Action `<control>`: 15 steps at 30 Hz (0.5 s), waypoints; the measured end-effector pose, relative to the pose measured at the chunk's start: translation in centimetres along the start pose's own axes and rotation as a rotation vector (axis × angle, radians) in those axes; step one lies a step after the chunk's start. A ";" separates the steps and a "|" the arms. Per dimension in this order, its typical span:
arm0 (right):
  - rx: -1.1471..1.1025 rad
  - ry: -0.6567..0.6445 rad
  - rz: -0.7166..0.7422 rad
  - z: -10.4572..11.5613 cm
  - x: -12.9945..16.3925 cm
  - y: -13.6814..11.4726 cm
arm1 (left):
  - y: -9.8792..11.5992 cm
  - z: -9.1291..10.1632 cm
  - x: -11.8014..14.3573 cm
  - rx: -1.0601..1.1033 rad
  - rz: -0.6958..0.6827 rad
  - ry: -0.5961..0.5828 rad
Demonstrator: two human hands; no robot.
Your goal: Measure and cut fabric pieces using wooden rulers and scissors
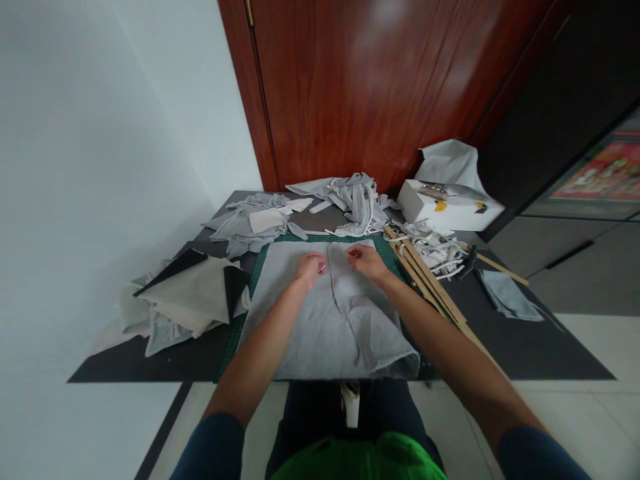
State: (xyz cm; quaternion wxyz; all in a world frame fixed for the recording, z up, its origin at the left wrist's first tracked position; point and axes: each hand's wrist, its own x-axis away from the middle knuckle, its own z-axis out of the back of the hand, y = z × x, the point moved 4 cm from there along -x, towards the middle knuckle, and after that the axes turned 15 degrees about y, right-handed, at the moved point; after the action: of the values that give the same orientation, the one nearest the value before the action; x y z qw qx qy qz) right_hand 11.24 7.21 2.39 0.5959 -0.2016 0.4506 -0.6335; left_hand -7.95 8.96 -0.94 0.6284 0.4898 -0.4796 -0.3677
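A grey piece of fabric (300, 333) lies spread over a green cutting mat (257, 273), with a dark seam running down its middle and loose folds at its lower right. Over its upper part, just left of the seam, my left hand (311, 267) is closed with fingers curled together. My right hand (369, 261) is across the seam, fingers bent and pinched near the fabric's top edge. Whatever sits between the fingertips of either hand is too small or hidden to make out.
Grey fabric scraps (250, 223) and a cloth heap (357, 200) lie at the back. Folded pieces (195, 293) are stacked left. To the right are wooden rulers (425, 273), tangled white strips (437, 250), a white box (445, 208) and a folded grey cloth (510, 293).
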 end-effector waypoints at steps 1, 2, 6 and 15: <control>0.192 0.047 0.017 1.9 -0.1 0.9 | 0.4 0.4 -0.4 -0.066 -0.051 0.049; 0.377 0.078 0.005 3.8 -0.1 1.9 | 1.0 0.8 -0.7 -0.216 -0.175 0.101; 0.672 0.154 -0.069 10.2 1.0 6.3 | 2.6 1.1 -1.1 -0.610 -0.494 0.161; 0.833 0.232 -0.283 15.6 2.8 13.2 | 2.6 -0.2 2.0 -1.038 -0.726 0.211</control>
State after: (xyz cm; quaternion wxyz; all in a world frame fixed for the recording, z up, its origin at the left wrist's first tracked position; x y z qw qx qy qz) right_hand 30.60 0.97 -1.04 0.4791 0.0682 0.1892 -0.8544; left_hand -7.24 7.80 2.06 0.6631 0.2868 0.0217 -0.6911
